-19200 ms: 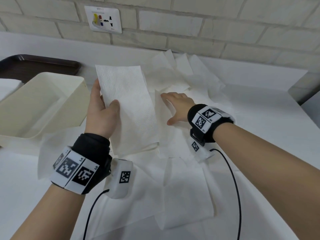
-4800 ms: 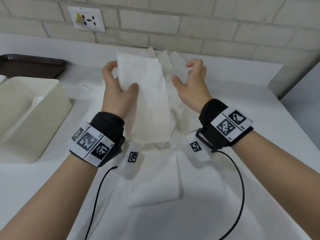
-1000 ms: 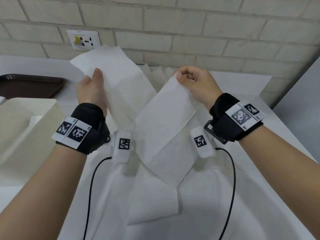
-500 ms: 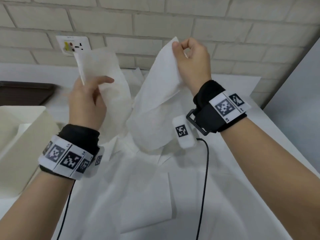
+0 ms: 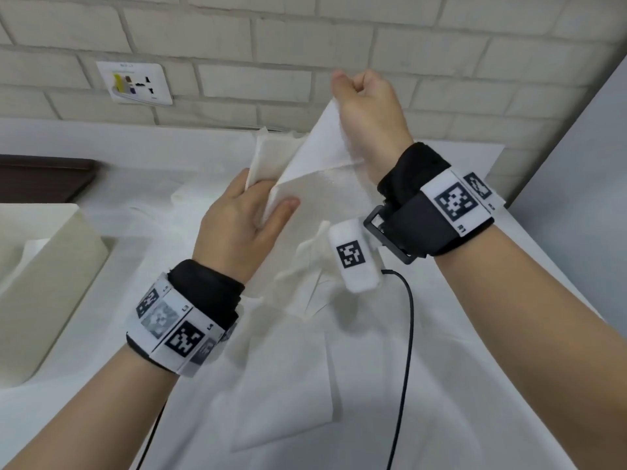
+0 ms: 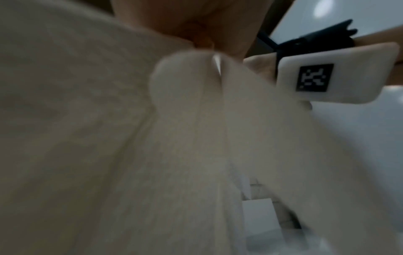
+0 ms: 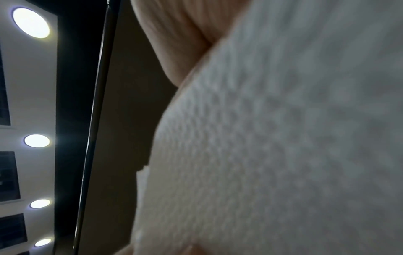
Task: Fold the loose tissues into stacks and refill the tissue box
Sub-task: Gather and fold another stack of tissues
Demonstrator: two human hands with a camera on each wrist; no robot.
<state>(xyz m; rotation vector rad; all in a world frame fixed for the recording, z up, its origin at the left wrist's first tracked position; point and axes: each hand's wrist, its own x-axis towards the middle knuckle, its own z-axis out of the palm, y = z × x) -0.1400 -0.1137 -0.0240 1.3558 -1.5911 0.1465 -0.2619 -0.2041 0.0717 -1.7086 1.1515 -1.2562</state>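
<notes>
My right hand (image 5: 356, 96) pinches the top corner of a white tissue (image 5: 315, 167) and holds it up over the table. Lower and to the left, my left hand (image 5: 258, 212) grips a folded tissue stack (image 5: 268, 154) and also pinches the lower left edge of the hanging tissue with thumb and fingers. Blurred tissue (image 6: 152, 146) fills the left wrist view, and the tissue (image 7: 272, 155) also covers most of the right wrist view. Several loose tissues (image 5: 288, 385) lie spread on the table beneath my hands. The cream tissue box (image 5: 51, 273) stands open at the left.
A dark brown tray (image 5: 40, 178) sits at the back left against the brick wall, under a wall socket (image 5: 135, 83). The white table (image 5: 492, 300) drops off at its right edge. Black cables (image 5: 407, 351) hang from both wrist cameras.
My left hand has swung right and down, bringing its folded stack to the hanging tissue's lower edge. My right hand stays raised with the corner pinched.
</notes>
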